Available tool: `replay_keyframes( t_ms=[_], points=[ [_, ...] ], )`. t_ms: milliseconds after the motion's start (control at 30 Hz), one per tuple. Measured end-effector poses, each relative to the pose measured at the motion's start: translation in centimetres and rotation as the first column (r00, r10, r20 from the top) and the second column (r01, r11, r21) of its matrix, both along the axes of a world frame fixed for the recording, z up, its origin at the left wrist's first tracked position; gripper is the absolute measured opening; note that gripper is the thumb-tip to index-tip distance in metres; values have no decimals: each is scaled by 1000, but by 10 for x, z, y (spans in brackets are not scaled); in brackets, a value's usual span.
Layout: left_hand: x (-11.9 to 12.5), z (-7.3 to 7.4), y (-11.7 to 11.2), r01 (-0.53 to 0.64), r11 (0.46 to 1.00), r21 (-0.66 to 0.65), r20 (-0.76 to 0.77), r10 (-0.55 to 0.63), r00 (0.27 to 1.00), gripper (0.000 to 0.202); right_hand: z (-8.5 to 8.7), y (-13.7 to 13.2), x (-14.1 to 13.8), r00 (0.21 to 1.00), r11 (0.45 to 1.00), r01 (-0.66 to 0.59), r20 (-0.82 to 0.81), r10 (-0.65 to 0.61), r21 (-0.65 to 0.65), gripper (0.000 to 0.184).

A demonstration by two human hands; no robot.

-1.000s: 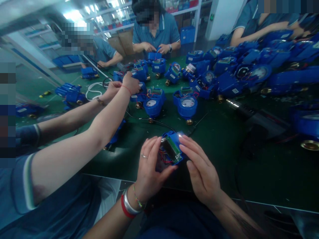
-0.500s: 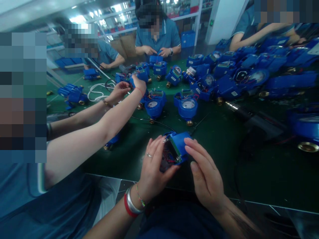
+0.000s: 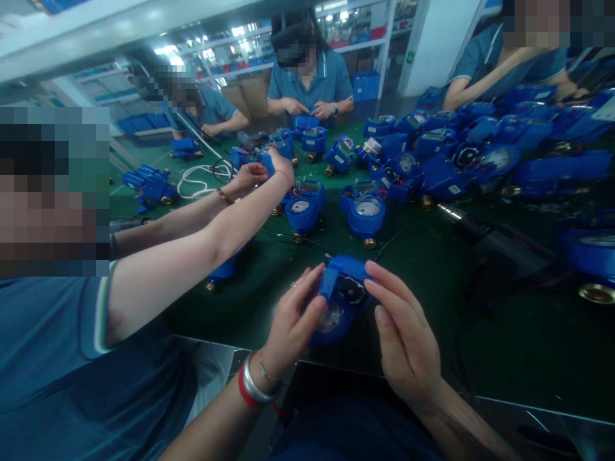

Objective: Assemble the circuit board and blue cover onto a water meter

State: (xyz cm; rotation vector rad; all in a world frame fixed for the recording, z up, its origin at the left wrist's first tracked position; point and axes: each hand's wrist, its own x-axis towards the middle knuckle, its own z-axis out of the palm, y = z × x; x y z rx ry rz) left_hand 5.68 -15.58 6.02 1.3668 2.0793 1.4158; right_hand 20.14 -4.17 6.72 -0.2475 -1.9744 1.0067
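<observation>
Close in front of me is a blue water meter (image 3: 331, 326) with a round dial, partly hidden by my left hand. Over its upper part lies a blue cover (image 3: 348, 264), tilted, with a dark insert (image 3: 352, 290) showing in it. My left hand (image 3: 293, 323) is closed on the cover's left end, thumb in front and fingers behind. My right hand (image 3: 408, 333) is at the other end: its stretched fingertips touch the cover's right edge, while the thumb stands apart below. Beyond them are two more water meters with exposed wiring, one left (image 3: 302, 208) and one right (image 3: 364, 208).
A power screwdriver (image 3: 500, 240) lies to the right, its cable running toward me. Many blue meters (image 3: 442, 169) are heaped at the back right. From the left, a co-worker's arm (image 3: 206, 250) reaches across the green table (image 3: 269, 288). Other people sit opposite.
The blue cover has moved left and turned over the circuit board, which no longer shows. The meter's dial and the dark insert have come into view. Both hands stay beside the meter.
</observation>
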Motion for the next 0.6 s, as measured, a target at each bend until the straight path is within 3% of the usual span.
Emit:
replay_keyframes(
  t_ms=[100, 267, 433, 600],
  points=[
    [-7, 8, 7, -14, 999, -49, 282, 27, 959, 38, -1, 8, -14, 996, 996, -50, 80, 44, 79, 50],
    [-7, 18, 18, 14, 993, -120, 327, 27, 944, 39, -11, 18, -35, 975, 979, -131, 200, 99, 154, 51],
    [2, 15, 25, -78, 983, -168, 157, 105, 982, 33, -18, 18, -35, 971, 987, -135, 211, 115, 86, 50],
    [6, 10, 27, -89, 985, -147, 16, 93, 996, 23, -21, 23, -27, 982, 997, -13, 188, -1, 71, 48]
  ],
)
